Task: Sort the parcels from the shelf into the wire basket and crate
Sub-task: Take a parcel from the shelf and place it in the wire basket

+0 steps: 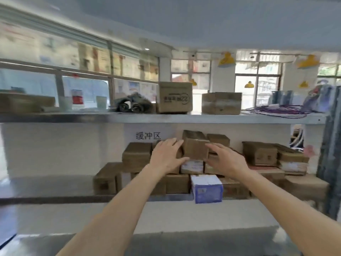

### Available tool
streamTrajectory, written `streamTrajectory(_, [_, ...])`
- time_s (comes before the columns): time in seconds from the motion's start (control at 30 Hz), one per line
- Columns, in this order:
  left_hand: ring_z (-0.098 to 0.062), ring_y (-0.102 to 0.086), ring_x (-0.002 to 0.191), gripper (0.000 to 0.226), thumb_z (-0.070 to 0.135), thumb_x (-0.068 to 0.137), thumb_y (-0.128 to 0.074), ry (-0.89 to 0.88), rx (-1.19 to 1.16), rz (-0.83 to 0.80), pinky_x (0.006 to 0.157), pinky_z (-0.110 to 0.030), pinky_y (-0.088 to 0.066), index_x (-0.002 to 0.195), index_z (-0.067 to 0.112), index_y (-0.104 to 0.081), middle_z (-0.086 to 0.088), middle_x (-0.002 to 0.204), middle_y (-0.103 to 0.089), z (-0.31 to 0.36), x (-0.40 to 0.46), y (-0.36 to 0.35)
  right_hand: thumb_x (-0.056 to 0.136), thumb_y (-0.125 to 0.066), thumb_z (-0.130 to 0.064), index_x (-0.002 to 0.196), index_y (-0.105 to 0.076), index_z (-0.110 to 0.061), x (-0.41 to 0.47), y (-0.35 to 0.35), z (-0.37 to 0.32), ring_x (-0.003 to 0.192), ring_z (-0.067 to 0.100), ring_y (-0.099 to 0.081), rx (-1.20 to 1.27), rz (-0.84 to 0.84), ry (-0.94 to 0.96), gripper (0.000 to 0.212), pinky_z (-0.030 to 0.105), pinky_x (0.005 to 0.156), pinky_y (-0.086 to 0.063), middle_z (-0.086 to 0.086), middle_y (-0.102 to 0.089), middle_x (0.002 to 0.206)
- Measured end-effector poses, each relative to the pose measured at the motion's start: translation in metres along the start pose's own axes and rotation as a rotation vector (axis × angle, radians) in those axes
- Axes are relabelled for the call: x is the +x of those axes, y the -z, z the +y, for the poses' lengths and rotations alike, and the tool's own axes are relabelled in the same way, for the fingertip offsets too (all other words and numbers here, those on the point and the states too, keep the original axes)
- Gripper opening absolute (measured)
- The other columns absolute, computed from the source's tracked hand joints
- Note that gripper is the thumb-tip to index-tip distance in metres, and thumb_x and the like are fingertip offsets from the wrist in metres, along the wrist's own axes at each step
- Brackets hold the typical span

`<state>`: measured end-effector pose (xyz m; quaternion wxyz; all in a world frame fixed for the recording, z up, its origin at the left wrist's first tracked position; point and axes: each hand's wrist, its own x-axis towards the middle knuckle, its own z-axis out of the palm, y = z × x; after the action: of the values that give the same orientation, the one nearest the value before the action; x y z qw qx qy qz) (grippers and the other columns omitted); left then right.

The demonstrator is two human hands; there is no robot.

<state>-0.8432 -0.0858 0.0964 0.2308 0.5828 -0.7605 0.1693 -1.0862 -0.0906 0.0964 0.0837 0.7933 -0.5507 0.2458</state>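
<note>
White metal shelf (162,118), stacked parcels — left hand (167,156) and right hand (227,159) spread open, flanking small brown cardboard box (195,148); contact unclear.

We see two bare forearms, no sleeves reaching into view. Our left hand (167,156) and right hand (227,159) wear no gloves, rings or watch that we can make out; the picture is slightly blurred.
</note>
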Motion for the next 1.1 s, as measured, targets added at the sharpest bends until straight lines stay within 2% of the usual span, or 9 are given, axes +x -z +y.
streamTrajectory(0.17, [-0.024, -0.043, 0.14, 0.075, 0.07, 0.092, -0.048, 0.244, 0.034, -0.039, 0.115, -0.044, -0.035, 0.153, 0.028, -0.036, 0.0, 0.157, -0.042, -0.151, -0.069, 0.053, 0.095, -0.05, -0.064, 0.153, -0.035, -0.039, 0.052, -0.038, -0.159, 0.14, 0.015, -0.043, 0.129, -0.006, 0.129, 0.065, 0.044, 0.103, -0.049, -0.013, -0.039, 0.157])
streamTrajectory(0.23, [-0.024, -0.041, 0.142, 0.073, 0.067, 0.094, -0.048, 0.331, 0.044, -0.044, 0.116, -0.043, -0.032, 0.154, 0.027, -0.034, 0.001, 0.158, -0.041, -0.201, -0.098, 0.067, 0.096, -0.05, -0.064, 0.154, -0.034, -0.038, 0.062, -0.056, -0.215, 0.143, 0.017, -0.04, 0.156, -0.027, 0.176, 0.066, 0.046, 0.106, -0.048, -0.011, -0.037, 0.159])
streamTrajectory(0.4, [-0.023, -0.031, 0.149, 0.074, 0.066, 0.096, -0.046, 0.432, 0.029, -0.055, 0.121, -0.041, -0.025, 0.158, 0.029, -0.029, 0.001, 0.164, -0.03, -0.295, -0.158, 0.08, 0.097, -0.05, -0.061, 0.155, -0.034, -0.032, 0.074, -0.094, -0.299, 0.145, 0.02, -0.036, 0.202, -0.077, 0.161, 0.066, 0.045, 0.107, -0.042, -0.008, -0.031, 0.162])
streamTrajectory(0.6, [-0.021, -0.03, 0.15, 0.074, 0.068, 0.096, -0.043, 0.447, -0.027, -0.072, 0.122, -0.042, -0.027, 0.158, 0.031, -0.027, 0.002, 0.165, -0.028, -0.343, -0.167, 0.06, 0.098, -0.048, -0.061, 0.154, -0.035, -0.034, 0.087, -0.129, -0.318, 0.145, 0.02, -0.036, 0.181, -0.113, 0.119, 0.064, 0.046, 0.109, -0.041, -0.008, -0.032, 0.162])
streamTrajectory(0.83, [-0.021, -0.03, 0.15, 0.073, 0.067, 0.097, -0.043, 0.407, -0.13, -0.136, 0.122, -0.042, -0.028, 0.159, 0.032, -0.025, 0.003, 0.166, -0.026, -0.348, -0.127, 0.0, 0.099, -0.051, -0.057, 0.155, -0.033, -0.034, 0.115, -0.181, -0.315, 0.145, 0.019, -0.037, 0.233, -0.207, 0.091, 0.064, 0.046, 0.107, -0.042, -0.01, -0.03, 0.162])
streamTrajectory(1.1, [-0.02, -0.032, 0.148, 0.07, 0.065, 0.097, -0.045, 0.519, -0.321, -0.259, 0.118, -0.04, -0.032, 0.158, 0.033, -0.029, 0.002, 0.164, -0.031, -0.367, -0.097, -0.082, 0.099, -0.052, -0.054, 0.156, -0.031, -0.032, 0.144, -0.276, -0.324, 0.141, 0.018, -0.042, 0.274, -0.361, 0.12, 0.065, 0.042, 0.105, -0.046, -0.009, -0.033, 0.161])
